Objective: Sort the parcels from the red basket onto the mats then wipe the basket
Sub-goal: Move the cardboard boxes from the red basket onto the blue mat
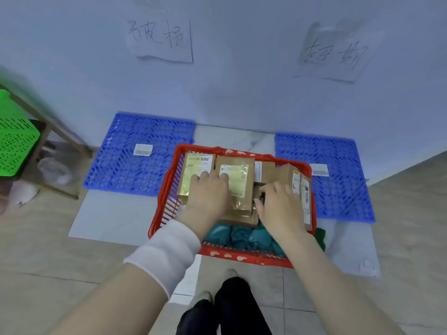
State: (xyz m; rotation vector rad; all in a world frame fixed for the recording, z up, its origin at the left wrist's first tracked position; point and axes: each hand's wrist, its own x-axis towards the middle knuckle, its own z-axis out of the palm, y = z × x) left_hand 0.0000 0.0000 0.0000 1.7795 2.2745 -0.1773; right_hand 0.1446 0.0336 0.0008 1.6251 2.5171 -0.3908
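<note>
My left hand [209, 193] lies flat, fingers apart, steadying the top parcel [240, 182] in the red basket [169, 189]; my right hand [278, 204] burrows beside it, grip unclear.

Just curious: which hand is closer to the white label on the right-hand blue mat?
Right. The right hand is in the red basket, just left of the label; the left hand rests farther left on parcels.

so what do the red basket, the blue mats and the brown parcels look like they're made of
Red slatted basket: probably moulded plastic, going by its slotted walls and even, slightly shiny colour. Blue lattice mats: rigid plastic too, with the same moulded openwork. Brown box parcels: likely matte cardboard. The left one glares as if wrapped in clear tape or film.
</note>
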